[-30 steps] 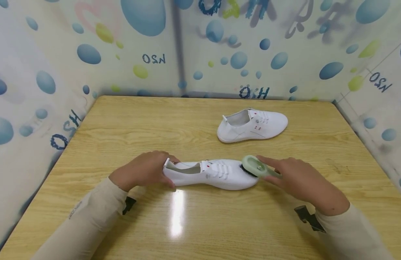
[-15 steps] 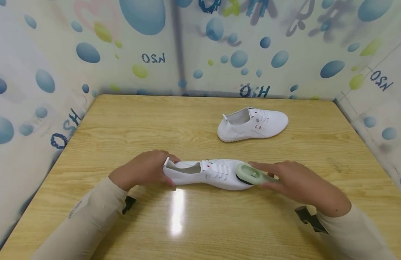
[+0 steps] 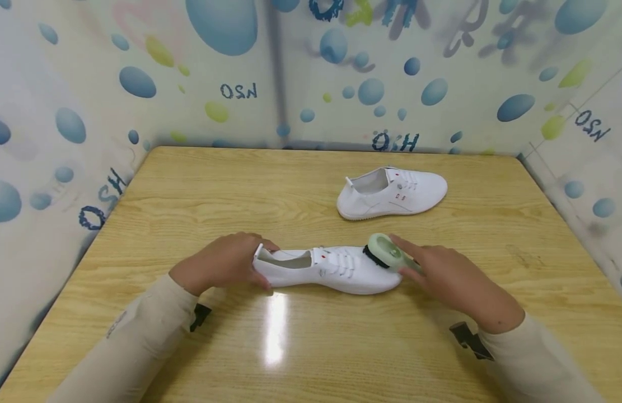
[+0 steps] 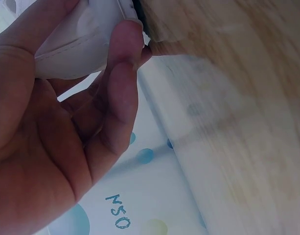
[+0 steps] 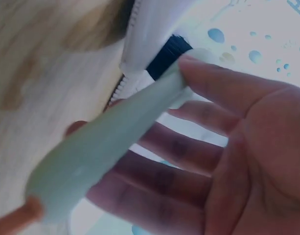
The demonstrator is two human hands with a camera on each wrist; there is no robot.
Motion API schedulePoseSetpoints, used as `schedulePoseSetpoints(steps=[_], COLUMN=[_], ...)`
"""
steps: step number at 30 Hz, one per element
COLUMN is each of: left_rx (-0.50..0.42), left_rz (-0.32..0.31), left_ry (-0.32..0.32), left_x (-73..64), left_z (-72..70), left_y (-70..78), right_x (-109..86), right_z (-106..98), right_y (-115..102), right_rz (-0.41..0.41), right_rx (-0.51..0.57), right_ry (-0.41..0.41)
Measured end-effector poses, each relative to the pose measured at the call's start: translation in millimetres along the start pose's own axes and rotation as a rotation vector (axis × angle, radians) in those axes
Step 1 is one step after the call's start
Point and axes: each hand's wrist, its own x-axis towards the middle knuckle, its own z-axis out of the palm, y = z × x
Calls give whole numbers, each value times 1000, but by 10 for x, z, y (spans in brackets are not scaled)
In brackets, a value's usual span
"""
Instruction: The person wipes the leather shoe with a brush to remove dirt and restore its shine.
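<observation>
A white lace-up shoe point(image 3: 300, 275) lies on the table with its toe to the right. My left hand point(image 3: 230, 260) grips its heel, and in the left wrist view thumb and fingers stand on either side of the white heel point(image 4: 74, 44). In my right hand point(image 3: 447, 274) is a pale green brush point(image 3: 386, 250) with dark bristles, set against the far side of the toe. The right wrist view shows the brush handle point(image 5: 101, 142) between thumb and fingers, with the black bristles point(image 5: 169, 55) at the shoe.
Behind lies a second white shoe point(image 3: 391, 195), toe to the right. The wooden table point(image 3: 215, 184) reaches back to a wall point(image 3: 270, 73) painted with blue and green drops.
The brush first moved left and slightly nearer on the toe, then away to its far side. My left hand and both shoes have stayed put.
</observation>
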Motion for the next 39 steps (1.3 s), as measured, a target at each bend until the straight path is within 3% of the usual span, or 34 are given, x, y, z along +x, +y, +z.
schedulePoseSetpoints(steps=[6,11,14,19,27,34,39], left_rx=[11,11,6,3,1,7,3], left_rz=[18,15,1,-1,4,-11,-10], left_ry=[7,0,-6,-8,-5,-10,-8], left_x=[16,18,12,2,-1,6,5], left_z=[2,-5,-10,-10,-7,-1,-2], left_y=[-9,-3,-5,-14,-3,12,13], right_x=[-88,-170,-179,-130,3,-53,-156], right_z=[-72,-131,-137,-61,15,-56,-143], right_y=[108,146,107,-9,-86,16,97], right_rz=[27,-3,-44,-98,-34,23,23], right_rx=[45,127,152,114,48,-23,52], right_ry=[-128,-198,-190,-96,-15,-42,-134])
